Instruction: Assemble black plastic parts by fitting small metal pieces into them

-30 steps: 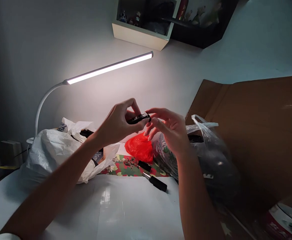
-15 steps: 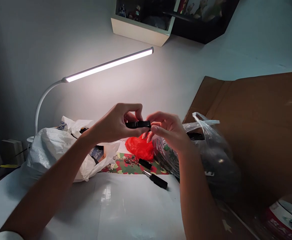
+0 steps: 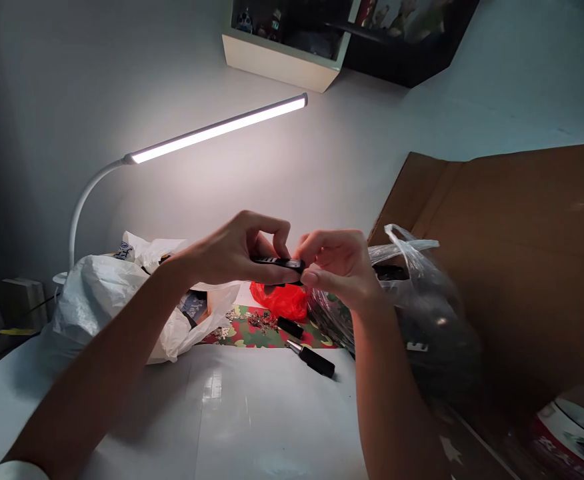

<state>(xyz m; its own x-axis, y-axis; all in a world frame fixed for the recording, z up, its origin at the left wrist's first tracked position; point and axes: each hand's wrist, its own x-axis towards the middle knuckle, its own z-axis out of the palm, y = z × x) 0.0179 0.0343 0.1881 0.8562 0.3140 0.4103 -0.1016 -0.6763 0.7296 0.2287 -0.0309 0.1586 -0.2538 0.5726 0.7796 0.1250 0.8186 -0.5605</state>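
Note:
My left hand (image 3: 229, 253) grips a small black oblong piece (image 3: 295, 264) with pale marks along its side, thumb below and fingers bent over the top. At the right end of that piece, my right hand (image 3: 345, 267) is closed in a pinch, thumb against fingers. Whatever lies between those fingertips is too small or hidden to name. Below the hands, a black-handled tool (image 3: 317, 360) with a silver tapered tip rests on the white tabletop (image 3: 252, 413). A short black cylinder (image 3: 290, 327) lies just behind it.
Small metal parts (image 3: 262, 321) are scattered on a camouflage-patterned mat (image 3: 242, 337), near a red plastic bag (image 3: 282, 300). White plastic bags (image 3: 107, 287) stand left, a clear bag (image 3: 437, 320) and cardboard (image 3: 512, 267) right. A lit lamp (image 3: 217, 130) reaches overhead.
The black piece has tilted in my left hand and dropped slightly, showing more of its marked face. My right hand has shifted a little, its fingers curled more tightly. The tabletop things have not moved.

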